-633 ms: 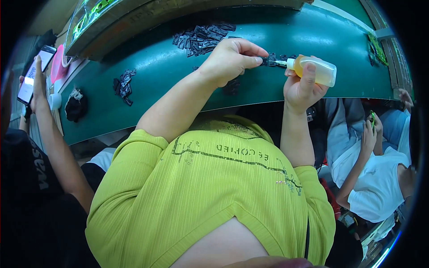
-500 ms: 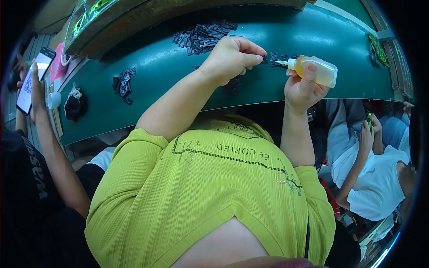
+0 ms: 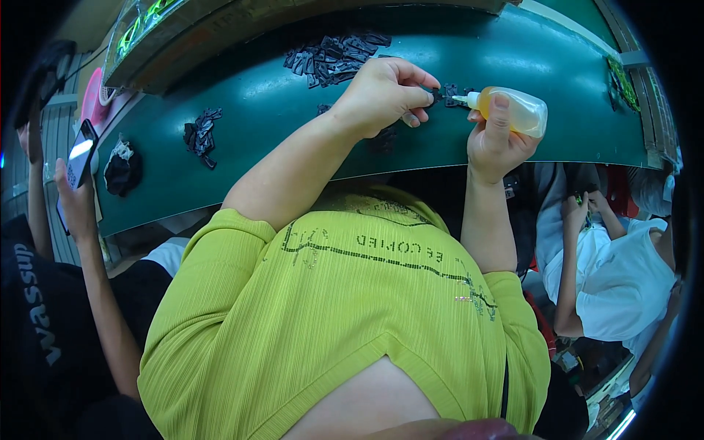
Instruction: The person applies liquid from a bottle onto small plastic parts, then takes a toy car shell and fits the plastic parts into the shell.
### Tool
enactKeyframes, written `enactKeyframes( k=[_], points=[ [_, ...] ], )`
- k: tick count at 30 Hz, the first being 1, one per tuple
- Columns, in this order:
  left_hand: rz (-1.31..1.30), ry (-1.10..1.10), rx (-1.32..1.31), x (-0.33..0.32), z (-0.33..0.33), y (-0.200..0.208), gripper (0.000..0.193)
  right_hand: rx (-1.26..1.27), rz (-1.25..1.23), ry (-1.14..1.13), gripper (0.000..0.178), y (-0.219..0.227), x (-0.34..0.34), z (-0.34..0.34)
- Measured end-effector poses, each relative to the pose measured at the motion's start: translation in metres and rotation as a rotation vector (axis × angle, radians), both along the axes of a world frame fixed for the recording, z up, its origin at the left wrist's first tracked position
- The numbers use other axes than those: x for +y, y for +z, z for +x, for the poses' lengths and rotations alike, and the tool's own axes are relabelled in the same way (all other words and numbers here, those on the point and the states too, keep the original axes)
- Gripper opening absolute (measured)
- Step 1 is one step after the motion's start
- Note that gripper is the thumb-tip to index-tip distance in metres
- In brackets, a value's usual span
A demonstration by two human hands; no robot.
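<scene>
Between thumb and fingertips, my left hand [image 3: 389, 99] pinches a small black plastic piece [image 3: 435, 96] over the green table. My right hand [image 3: 502, 143] is wrapped round a clear squeeze bottle [image 3: 526, 111] with yellowish liquid in it. The bottle lies tilted sideways, its thin nozzle [image 3: 460, 98] aimed left at another black piece [image 3: 450, 93] on the table. Whether the nozzle touches that piece I cannot tell. More black pieces [image 3: 383, 139] lie partly hidden beneath my left wrist.
A large heap of black pieces [image 3: 337, 59] lies at the back, a smaller pile [image 3: 202, 138] at left. Beside that sits a dark cloth-like bundle [image 3: 123, 169]. A raised shelf [image 3: 293, 33] borders the far side. People sit at both sides; the left one holds a phone [image 3: 81, 154].
The bottle has shifted slightly left and down, turning a little. My left hand has barely moved. At left the phone has tilted and lowered; the person at right has moved their hands.
</scene>
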State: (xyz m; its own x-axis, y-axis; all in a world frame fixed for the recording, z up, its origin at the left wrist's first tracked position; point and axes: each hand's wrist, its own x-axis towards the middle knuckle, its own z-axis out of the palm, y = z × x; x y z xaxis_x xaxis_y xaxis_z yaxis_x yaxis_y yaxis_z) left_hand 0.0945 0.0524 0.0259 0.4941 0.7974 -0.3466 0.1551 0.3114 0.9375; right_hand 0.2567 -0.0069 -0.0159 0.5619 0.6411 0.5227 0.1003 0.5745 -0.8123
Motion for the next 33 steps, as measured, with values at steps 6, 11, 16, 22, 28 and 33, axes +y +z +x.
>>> enactKeyframes(
  k=[6, 11, 16, 22, 28, 33],
  points=[
    [0.013, -0.010, 0.002, -0.0016, 0.0008, 0.0024, 0.024, -0.005, -0.043, 0.057, 0.021, 0.0019, -0.0029, 0.0013],
    [0.007, -0.002, -0.001, -0.0010, 0.0005, 0.0018, 0.023, -0.008, -0.010, 0.025, 0.018, 0.0014, -0.0010, 0.0014],
    [-0.060, 0.038, -0.024, 0.0007, 0.0016, 0.0003, 0.022, 0.172, 0.070, 0.029, 0.016, 0.0046, -0.0023, -0.0013],
    [-0.078, 0.041, -0.066, 0.0008, 0.0053, 0.0015, 0.023, 0.205, 0.068, 0.217, 0.014, 0.0056, -0.0057, -0.0053],
    [-0.065, 0.030, -0.050, 0.0012, 0.0070, 0.0031, 0.021, 0.089, 0.010, 0.226, 0.019, 0.0064, -0.0054, -0.0031],
    [-0.055, 0.028, -0.043, 0.0003, 0.0080, 0.0052, 0.021, 0.084, 0.023, 0.203, 0.014, 0.0064, -0.0033, -0.0044]
  ],
)
